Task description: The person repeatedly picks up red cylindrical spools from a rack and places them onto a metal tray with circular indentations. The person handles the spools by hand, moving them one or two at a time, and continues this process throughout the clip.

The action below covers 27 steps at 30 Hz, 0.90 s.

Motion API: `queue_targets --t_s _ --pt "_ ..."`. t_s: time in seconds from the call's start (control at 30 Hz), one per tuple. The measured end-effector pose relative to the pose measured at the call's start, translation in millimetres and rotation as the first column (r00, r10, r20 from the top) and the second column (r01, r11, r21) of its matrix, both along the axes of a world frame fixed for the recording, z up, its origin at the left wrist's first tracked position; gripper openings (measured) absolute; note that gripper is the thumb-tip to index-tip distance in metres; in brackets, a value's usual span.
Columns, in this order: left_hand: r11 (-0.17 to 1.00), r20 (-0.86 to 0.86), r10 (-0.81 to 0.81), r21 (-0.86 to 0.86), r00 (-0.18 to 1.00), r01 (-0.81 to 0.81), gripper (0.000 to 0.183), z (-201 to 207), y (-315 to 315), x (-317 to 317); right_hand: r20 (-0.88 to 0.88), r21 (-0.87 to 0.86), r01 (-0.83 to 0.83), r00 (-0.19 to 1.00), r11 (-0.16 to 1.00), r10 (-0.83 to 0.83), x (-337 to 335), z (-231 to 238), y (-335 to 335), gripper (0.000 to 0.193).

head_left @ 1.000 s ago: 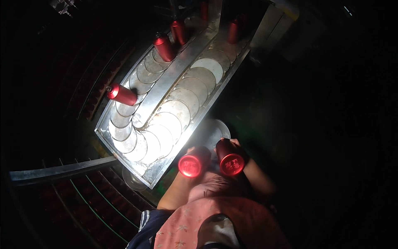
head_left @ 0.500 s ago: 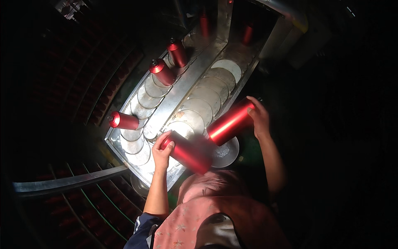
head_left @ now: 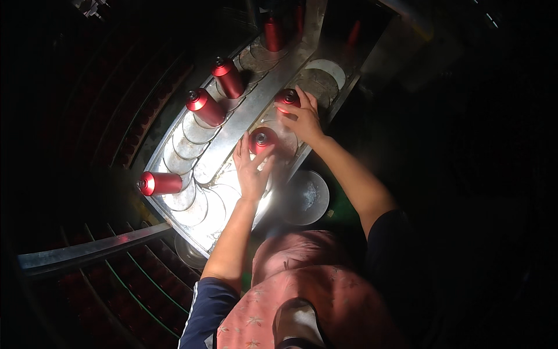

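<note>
My left hand [head_left: 252,174] has its fingers and thumb around a red metal bottle [head_left: 263,139] with a narrow neck, standing on the right-hand row of round overlapping plates [head_left: 221,192]. Farther along that row, my right hand [head_left: 305,119] grips a second red bottle [head_left: 288,99] from its right side. Both bottles look upright, necks up; their bases are partly hidden.
On the left-hand row, beyond a metal divider [head_left: 247,110], stand red bottles [head_left: 207,109], [head_left: 228,78], and another red bottle [head_left: 160,184] leans out at the near corner. A round bowl [head_left: 305,200] with whitish contents sits right of the conveyor. Racks [head_left: 116,273] lie at lower left.
Both hands have moved forward from near my body, bringing the two bottles from tilted to upright over the right-hand row. Bottles on the left-hand row appear shifted toward the near left.
</note>
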<state>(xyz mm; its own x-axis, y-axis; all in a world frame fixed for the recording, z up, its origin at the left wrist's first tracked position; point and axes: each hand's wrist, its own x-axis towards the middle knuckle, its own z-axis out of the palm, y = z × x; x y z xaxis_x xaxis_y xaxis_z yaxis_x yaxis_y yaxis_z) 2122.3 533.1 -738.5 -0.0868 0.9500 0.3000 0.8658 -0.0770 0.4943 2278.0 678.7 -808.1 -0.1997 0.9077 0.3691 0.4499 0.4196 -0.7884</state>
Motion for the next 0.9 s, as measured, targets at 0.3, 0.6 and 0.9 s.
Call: queue_targets --t_s 0.3,0.6,0.9 --pt "0.715 0.457 0.697 -0.501 0.552 -0.487 0.026 108.9 -169.6 -6.2 -0.090 -0.541 0.191 0.955 0.819 -0.282 238.9 -30.8 -130.4 0.027" --pt "0.356 0.281 0.934 -0.772 0.221 -0.527 0.030 75.3 -283.4 35.4 0.322 -0.723 0.282 0.945 0.630 -0.054 335.3 -89.4 -219.1 0.030" --pt "0.177 0.178 0.982 -0.798 0.055 -0.576 0.031 103.4 -340.4 66.0 0.163 -0.750 0.116 0.987 0.652 0.012 306.2 -104.7 -202.8 0.032"
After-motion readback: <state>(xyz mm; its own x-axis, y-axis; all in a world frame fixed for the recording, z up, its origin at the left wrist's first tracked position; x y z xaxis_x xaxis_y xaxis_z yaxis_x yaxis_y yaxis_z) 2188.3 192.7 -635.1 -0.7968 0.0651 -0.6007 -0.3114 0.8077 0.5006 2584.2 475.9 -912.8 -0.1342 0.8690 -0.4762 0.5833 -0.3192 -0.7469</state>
